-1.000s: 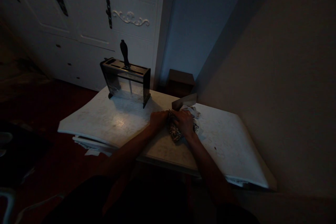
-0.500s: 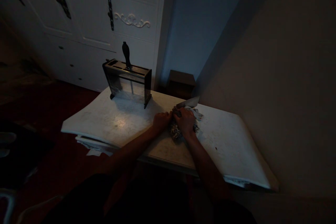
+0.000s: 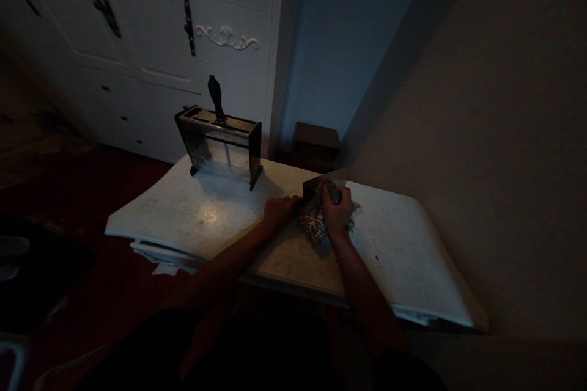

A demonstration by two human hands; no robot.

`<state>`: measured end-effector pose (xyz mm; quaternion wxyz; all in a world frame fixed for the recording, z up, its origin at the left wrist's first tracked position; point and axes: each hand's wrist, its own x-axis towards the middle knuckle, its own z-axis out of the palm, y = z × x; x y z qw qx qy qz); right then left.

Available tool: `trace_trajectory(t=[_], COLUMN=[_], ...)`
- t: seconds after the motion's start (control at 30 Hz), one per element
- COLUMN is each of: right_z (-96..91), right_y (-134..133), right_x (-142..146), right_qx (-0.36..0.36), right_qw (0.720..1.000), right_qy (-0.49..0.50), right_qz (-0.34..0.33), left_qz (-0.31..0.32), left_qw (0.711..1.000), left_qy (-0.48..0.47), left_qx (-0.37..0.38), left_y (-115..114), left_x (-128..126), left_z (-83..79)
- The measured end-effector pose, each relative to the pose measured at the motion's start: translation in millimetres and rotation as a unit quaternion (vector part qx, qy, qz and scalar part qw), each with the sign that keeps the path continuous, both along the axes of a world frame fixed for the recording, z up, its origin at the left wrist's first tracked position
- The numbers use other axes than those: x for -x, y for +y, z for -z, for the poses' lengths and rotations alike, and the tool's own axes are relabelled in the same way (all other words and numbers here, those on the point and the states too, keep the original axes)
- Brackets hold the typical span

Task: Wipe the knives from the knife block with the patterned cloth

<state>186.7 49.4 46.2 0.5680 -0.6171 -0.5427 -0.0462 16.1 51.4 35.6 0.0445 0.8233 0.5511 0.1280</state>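
Bunching patterned cloth (image 3: 313, 224) against a knife (image 3: 312, 186) aimed toward two o'clock: right hand (image 3: 338, 209) clamped on cloth, left hand (image 3: 278, 210) round the handle (image 3: 299, 201). Best keep folds thick over the edge.

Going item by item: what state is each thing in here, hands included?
Patterned cloth: crumpled.
Knife: held, blade partly covered by the cloth.
Left hand: closed on the knife, handle mostly hidden.
Right hand: closed on the cloth.
Knife block: upright, one black handle sticking up.
Cabinet doors: shut.
White tabletop: smudged.
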Motion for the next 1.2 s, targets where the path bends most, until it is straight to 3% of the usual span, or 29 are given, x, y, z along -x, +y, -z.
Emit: trace_trajectory(t=[0.27, 0.43, 0.53, 0.6, 0.73, 0.87, 1.03, 1.1, 1.2], right_z=[-5.2, -10.9, -11.9, -11.1, -7.9, -4.1, 1.4, 2.4, 2.2], right_y=[1.2, 2.1, 1.5, 0.7, -2.1, -4.6, -3.5, -3.2, -4.8], right_x=[-15.2, -20.9, -22.1, -20.8, -14.7, -9.8, -8.5, -7.6, -4.7], right_qx=[0.006, -0.022, -0.023, -0.015, -0.005, -0.005, -0.004, -0.009, -0.022], right_qw=[0.994, 0.985, 0.980, 0.979, 0.977, 0.980, 0.983, 0.985, 0.984], right_qy=[0.111, 0.169, 0.197, 0.204, 0.192, 0.148, 0.113, 0.083, -0.003], right_qz=[0.014, 0.020, 0.004, -0.021, -0.091, -0.130, -0.142, -0.152, -0.178], left_qz=[-0.059, -0.024, 0.010, 0.037, 0.084, 0.108, 0.101, 0.098, 0.092], left_qw=[0.994, 0.975, 0.942, 0.896, 0.759, 0.644, 0.465, 0.415, 0.375], left_qy=[-0.083, -0.213, -0.330, -0.426, -0.588, -0.674, -0.736, -0.746, -0.746], left_qx=[0.039, 0.053, 0.063, 0.116, 0.266, 0.345, 0.482, 0.512, 0.543], left_y=[12.5, 16.0, 15.8, 15.8, 17.8, 20.9, 21.0, 19.8, 18.3], left_x=[8.8, 13.0, 12.9, 11.4, 5.2, 2.8, 15.1, 20.0, 22.2], left_z=[7.3, 7.2, 7.1, 8.3, 14.0, 15.8, 3.4, -1.5, -4.0])
